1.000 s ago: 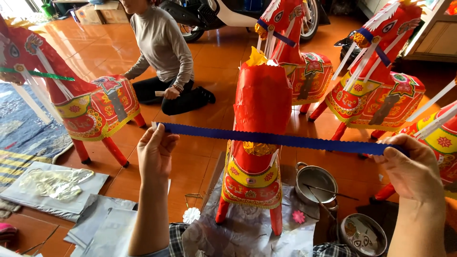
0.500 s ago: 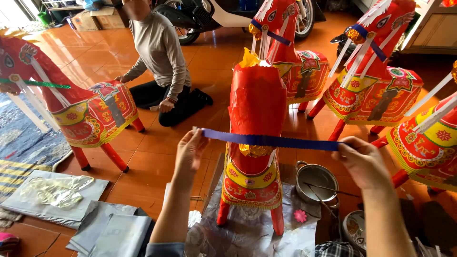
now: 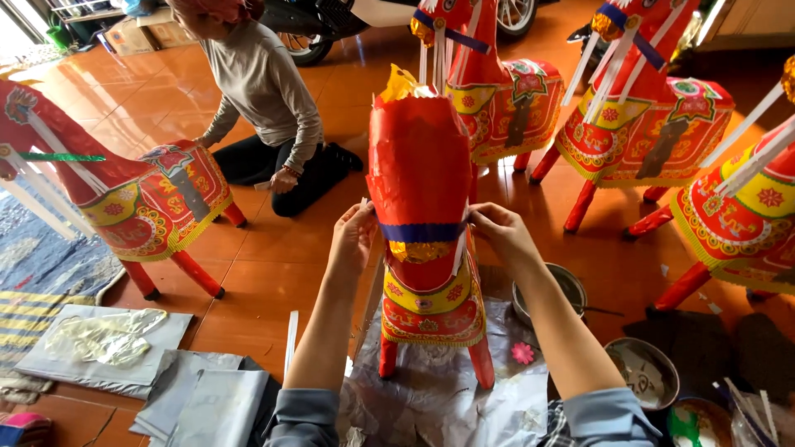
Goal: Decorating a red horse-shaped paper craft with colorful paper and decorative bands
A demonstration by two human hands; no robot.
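Both hands, left (image 3: 354,236) and right (image 3: 499,232), press a glossy blue paper band (image 3: 421,232) around the crinkled red paper horse (image 3: 422,223).

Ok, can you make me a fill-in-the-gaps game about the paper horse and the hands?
1. Both hands, left hand and right hand, press a ____ coloured strip around the paper horse.
2. The horse's legs are ____.
3. The metal bowl sits beside the ____ hand.

Missing words: blue; red; right
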